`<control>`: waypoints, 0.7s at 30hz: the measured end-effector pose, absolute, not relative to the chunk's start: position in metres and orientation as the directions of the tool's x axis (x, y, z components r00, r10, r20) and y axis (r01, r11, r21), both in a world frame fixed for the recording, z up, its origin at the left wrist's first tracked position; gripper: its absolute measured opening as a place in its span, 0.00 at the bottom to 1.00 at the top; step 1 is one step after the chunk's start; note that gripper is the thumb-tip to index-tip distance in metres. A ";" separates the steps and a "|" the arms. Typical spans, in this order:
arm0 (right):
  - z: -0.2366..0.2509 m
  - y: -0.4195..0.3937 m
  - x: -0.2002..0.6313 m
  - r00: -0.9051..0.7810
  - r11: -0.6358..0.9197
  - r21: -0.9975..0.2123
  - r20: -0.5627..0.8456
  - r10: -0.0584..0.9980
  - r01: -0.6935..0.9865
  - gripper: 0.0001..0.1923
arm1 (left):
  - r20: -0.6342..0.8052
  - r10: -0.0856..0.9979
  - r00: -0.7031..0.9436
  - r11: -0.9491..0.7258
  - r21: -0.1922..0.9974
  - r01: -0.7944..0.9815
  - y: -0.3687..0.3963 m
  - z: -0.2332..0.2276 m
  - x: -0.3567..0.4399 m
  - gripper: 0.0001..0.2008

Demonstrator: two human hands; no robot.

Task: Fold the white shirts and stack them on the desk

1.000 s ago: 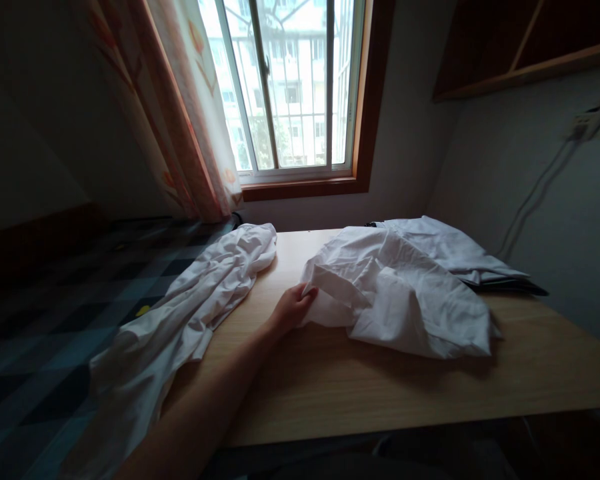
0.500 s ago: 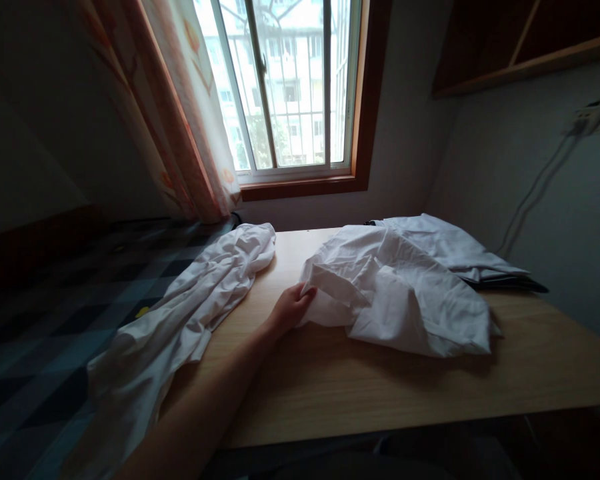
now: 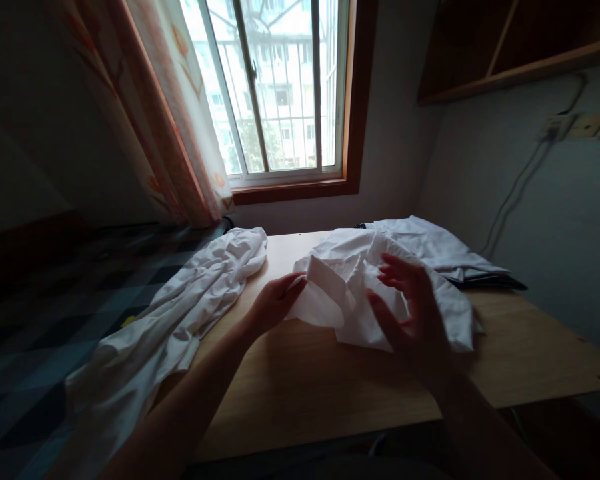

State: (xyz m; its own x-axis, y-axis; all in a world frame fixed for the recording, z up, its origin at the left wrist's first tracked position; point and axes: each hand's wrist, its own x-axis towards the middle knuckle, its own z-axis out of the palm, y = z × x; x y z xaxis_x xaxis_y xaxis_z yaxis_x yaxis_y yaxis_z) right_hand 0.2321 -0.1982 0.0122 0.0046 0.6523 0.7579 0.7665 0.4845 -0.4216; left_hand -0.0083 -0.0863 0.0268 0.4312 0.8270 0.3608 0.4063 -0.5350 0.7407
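Observation:
A crumpled white shirt (image 3: pixel 325 287) lies on the wooden table in front of me, with a stiff, collar-like flap raised on its near left side. My left hand (image 3: pixel 275 301) pinches the cloth at the left edge beside this flap. Over the right part of the shirt, my right hand (image 3: pixel 413 310) is open, thumb and fingers apart around the cloth. Whether its fingertips touch the fabric I cannot tell. Part of the shirt is hidden behind this hand.
Another white garment (image 3: pixel 200 287) stretches along the table's left side, beside a dark checked bedcover (image 3: pixel 25 373). Folded white clothing (image 3: pixel 425 243) sits at the back right with something dark under it. The wooden table (image 3: pixel 290 387) stands below a window (image 3: pixel 280 100); a shelf (image 3: pixel 510 73) hangs upper right.
My right hand has come into view from the right and reached over the shirt. My left hand keeps its pinch, and the flap stands a little more upright. The view has shifted slightly.

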 end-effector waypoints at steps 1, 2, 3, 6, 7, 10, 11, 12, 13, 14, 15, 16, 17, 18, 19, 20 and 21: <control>0.012 -0.189 0.229 -0.010 0.469 -0.395 0.757 0.654 0.790 0.29 | 0.376 0.816 0.439 -0.553 0.728 0.405 -0.089 0.033 -0.008 0.24; 0.011 -0.179 0.227 -0.047 0.459 -0.357 0.747 0.664 0.814 0.28 | 0.385 0.808 0.447 -0.566 0.718 0.404 -0.091 0.039 -0.008 0.24; 0.011 -0.168 0.226 -0.100 0.452 -0.305 0.729 0.677 0.838 0.25 | 0.391 0.801 0.453 -0.577 0.708 0.409 -0.093 0.045 -0.008 0.25; 0.016 -0.144 0.230 -0.275 0.500 -0.199 0.640 0.718 0.843 0.11 | 0.401 0.804 0.440 -0.581 0.688 0.435 -0.097 0.058 -0.014 0.26; 0.020 -0.139 0.233 -0.320 0.538 -0.201 0.619 0.717 0.818 0.07 | 0.402 0.815 0.417 -0.568 0.692 0.445 -0.097 0.060 -0.018 0.26; 0.036 -0.134 0.242 -0.400 0.658 -0.316 0.592 0.700 0.683 0.05 | 0.381 0.872 0.308 -0.486 0.752 0.446 -0.093 0.062 -0.038 0.26; 0.040 -0.134 0.243 -0.408 0.678 -0.371 0.584 0.702 0.635 0.06 | 0.352 0.892 0.284 -0.447 0.781 0.436 -0.091 0.061 -0.046 0.26; 0.044 -0.135 0.244 -0.412 0.687 -0.419 0.574 0.707 0.594 0.08 | 0.307 0.908 0.284 -0.408 0.802 0.436 -0.089 0.060 -0.054 0.25; 0.046 -0.135 0.244 -0.417 0.688 -0.454 0.563 0.714 0.566 0.09 | 0.253 0.918 0.304 -0.373 0.809 0.454 -0.087 0.059 -0.062 0.25; 0.046 -0.135 0.243 -0.425 0.690 -0.473 0.553 0.717 0.548 0.10 | 0.205 0.922 0.327 -0.353 0.794 0.496 -0.086 0.059 -0.068 0.23; 0.045 -0.134 0.242 -0.441 0.695 -0.480 0.543 0.715 0.535 0.10 | 0.191 0.922 0.338 -0.358 0.754 0.551 -0.086 0.059 -0.071 0.22; 0.042 -0.133 0.239 -0.464 0.703 -0.480 0.531 0.709 0.524 0.10 | 0.222 0.915 0.338 -0.392 0.694 0.604 -0.087 0.060 -0.072 0.21; 0.039 -0.131 0.237 -0.487 0.709 -0.482 0.516 0.705 0.515 0.10 | 0.299 0.893 0.335 -0.449 0.624 0.640 -0.090 0.061 -0.069 0.20; 0.035 -0.129 0.234 -0.505 0.711 -0.487 0.500 0.704 0.508 0.09 | 0.400 0.851 0.341 -0.521 0.553 0.650 -0.094 0.062 -0.063 0.20; 0.031 -0.127 0.231 -0.514 0.709 -0.495 0.488 0.705 0.502 0.09 | 0.500 0.787 0.362 -0.601 0.487 0.634 -0.099 0.063 -0.054 0.19; 0.027 -0.125 0.228 -0.517 0.706 -0.505 0.482 0.707 0.496 0.08 | 0.556 0.723 0.409 -0.674 0.442 0.592 -0.103 0.063 -0.044 0.18; 0.024 -0.124 0.227 -0.517 0.704 -0.515 0.479 0.709 0.489 0.08 | 0.558 0.677 0.480 -0.731 0.431 0.529 -0.107 0.062 -0.033 0.16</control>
